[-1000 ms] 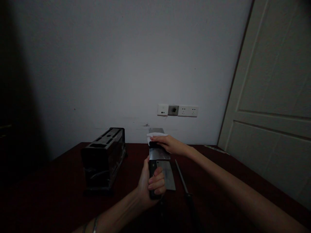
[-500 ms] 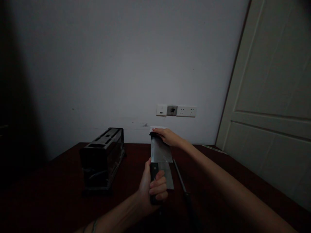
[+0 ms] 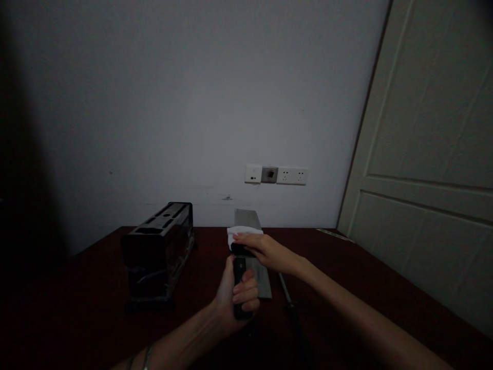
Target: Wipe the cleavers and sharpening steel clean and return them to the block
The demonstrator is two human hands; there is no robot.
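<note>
My left hand (image 3: 239, 295) is wrapped round the black handle of a cleaver (image 3: 246, 220), whose wide steel blade points away from me above the dark red table (image 3: 96, 308). My right hand (image 3: 262, 249) presses a folded white cloth (image 3: 236, 234) against the blade, close to the handle. Under the held cleaver a second flat steel blade (image 3: 264, 281) lies on the table. A long thin dark rod (image 3: 288, 303), like a sharpening steel, lies just right of it.
A black toaster (image 3: 157, 252) stands on the table to the left, near the wall. Wall sockets (image 3: 276, 175) sit above the table's far edge. A cream door (image 3: 427, 154) fills the right side. The room is dim.
My right hand with the cloth slid from the blade's far tip back down toward the handle. The left hand kept its grip on the handle.
</note>
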